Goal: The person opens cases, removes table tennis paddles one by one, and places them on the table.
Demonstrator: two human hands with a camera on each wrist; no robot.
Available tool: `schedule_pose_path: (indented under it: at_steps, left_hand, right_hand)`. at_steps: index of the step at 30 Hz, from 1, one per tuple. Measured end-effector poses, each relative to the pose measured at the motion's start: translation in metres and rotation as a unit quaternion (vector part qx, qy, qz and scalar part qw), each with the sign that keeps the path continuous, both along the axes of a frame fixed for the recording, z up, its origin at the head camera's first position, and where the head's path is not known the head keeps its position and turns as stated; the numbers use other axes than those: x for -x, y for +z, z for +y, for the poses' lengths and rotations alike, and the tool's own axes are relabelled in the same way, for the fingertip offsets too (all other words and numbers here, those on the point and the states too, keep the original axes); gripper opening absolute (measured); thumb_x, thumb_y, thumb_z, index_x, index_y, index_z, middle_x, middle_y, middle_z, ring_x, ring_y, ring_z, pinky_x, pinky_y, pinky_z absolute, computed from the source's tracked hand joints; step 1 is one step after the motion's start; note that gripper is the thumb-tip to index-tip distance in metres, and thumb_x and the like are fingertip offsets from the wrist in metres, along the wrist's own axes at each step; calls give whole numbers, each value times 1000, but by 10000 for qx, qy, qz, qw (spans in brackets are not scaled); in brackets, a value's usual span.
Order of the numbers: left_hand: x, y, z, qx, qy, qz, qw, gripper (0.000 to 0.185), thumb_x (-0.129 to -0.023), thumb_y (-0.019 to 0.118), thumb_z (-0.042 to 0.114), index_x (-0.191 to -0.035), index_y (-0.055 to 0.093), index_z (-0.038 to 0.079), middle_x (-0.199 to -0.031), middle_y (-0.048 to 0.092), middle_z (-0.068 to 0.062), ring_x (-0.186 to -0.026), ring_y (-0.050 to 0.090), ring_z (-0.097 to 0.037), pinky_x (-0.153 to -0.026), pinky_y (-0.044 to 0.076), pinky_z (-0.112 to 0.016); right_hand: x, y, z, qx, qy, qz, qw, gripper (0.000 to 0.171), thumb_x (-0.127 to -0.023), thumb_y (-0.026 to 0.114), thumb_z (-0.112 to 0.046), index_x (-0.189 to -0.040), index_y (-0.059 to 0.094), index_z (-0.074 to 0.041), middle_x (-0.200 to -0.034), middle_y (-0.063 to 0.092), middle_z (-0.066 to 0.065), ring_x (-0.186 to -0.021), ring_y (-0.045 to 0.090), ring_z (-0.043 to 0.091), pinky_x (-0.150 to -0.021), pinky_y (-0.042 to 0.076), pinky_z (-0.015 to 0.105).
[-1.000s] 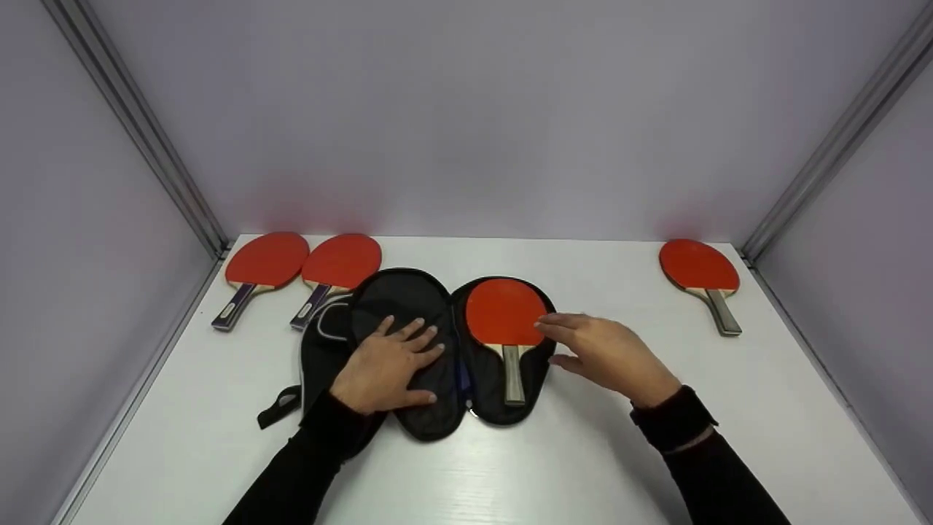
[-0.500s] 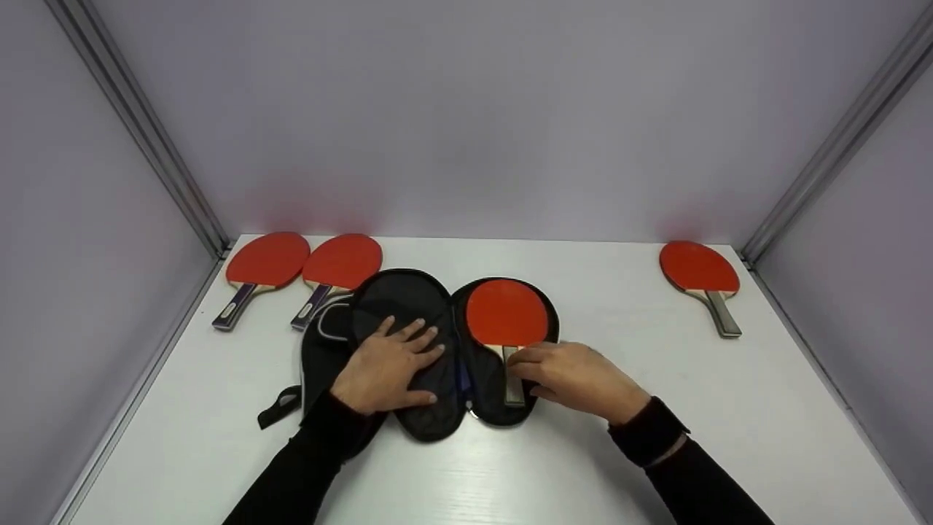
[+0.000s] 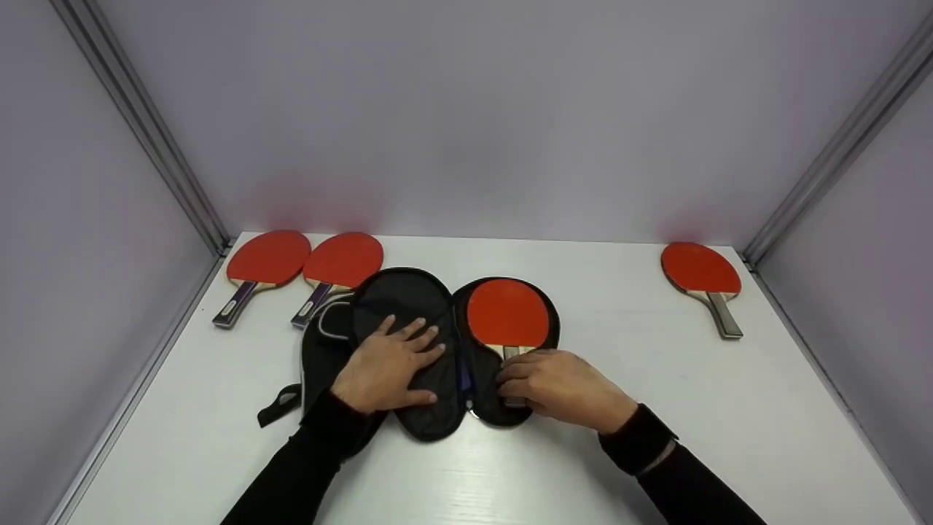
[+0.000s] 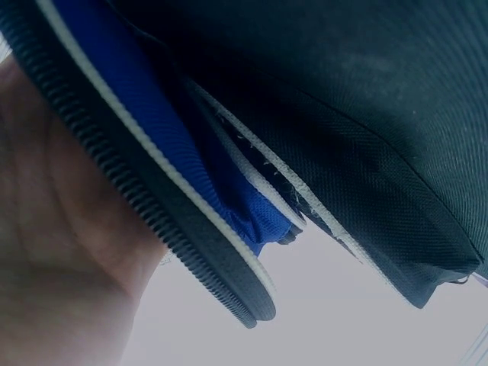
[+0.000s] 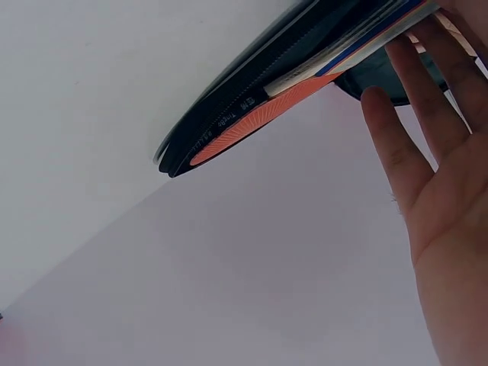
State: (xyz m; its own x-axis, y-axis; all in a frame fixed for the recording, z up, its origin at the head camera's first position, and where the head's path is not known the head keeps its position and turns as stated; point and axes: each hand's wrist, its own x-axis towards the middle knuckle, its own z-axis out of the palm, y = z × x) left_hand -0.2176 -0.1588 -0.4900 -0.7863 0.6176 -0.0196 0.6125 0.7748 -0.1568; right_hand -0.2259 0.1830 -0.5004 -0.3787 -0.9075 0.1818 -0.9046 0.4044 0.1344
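A black paddle case lies open in the middle of the white table. My left hand rests flat on its left half, fingers spread. A red paddle lies in the right half. My right hand lies over the paddle's handle, hiding most of it. In the right wrist view the fingers are nearly straight against the edge of the case and the red paddle. The left wrist view shows only my palm and the case's black and blue fabric.
Two red paddles lie at the back left and one at the back right. More black fabric with a strap sticks out under the case's left side. Grey walls close in the table on three sides.
My right hand has moved from beside the paddle's blade down and left onto its handle. The left hand, the case and the other paddles have stayed put.
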Motion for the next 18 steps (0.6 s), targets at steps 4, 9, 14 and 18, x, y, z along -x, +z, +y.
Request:
schedule_pose_path:
  at_steps: [4,9,14,18]
  left_hand:
    - [0,0,0,-53,48,-119,9999,81,-104,79,69,-169,66,23,-181,58,-7,-174,51,-33,-142,42,-66]
    - [0,0,0,-55,56,-124,9999,81,-104,79,69,-169,66,23,-181,58,-7,-173,51,-33,-142,42,-66]
    - [1,0,1,-16,49,-86,9999,81,-104,79,70,-170,66,24,-181,58,-6,-173,51,-32,-142,43,-65]
    - [1,0,0,1,37,-52,10000,81,-104,79,70,-169,67,23,-181,59,-6,-173,52,-32,-141,44,-65]
  right_hand:
    - [1,1,0,-49,21,100,9999,31,-95,94,-6,-119,90,-27,-126,88,-10,-130,81,13,-116,67,33]
    - [2,4,2,-36,61,311,9995,34,-95,94,-6,-120,88,-27,-126,88,-10,-131,80,14,-117,67,33]
    - [4,10,7,-8,14,515,9987,41,-92,97,-7,-126,86,-26,-127,87,-9,-131,79,16,-113,68,33]
    - [4,14,10,72,-7,606,9981,44,-90,98,-6,-128,85,-25,-128,86,-8,-132,79,16,-111,69,32]
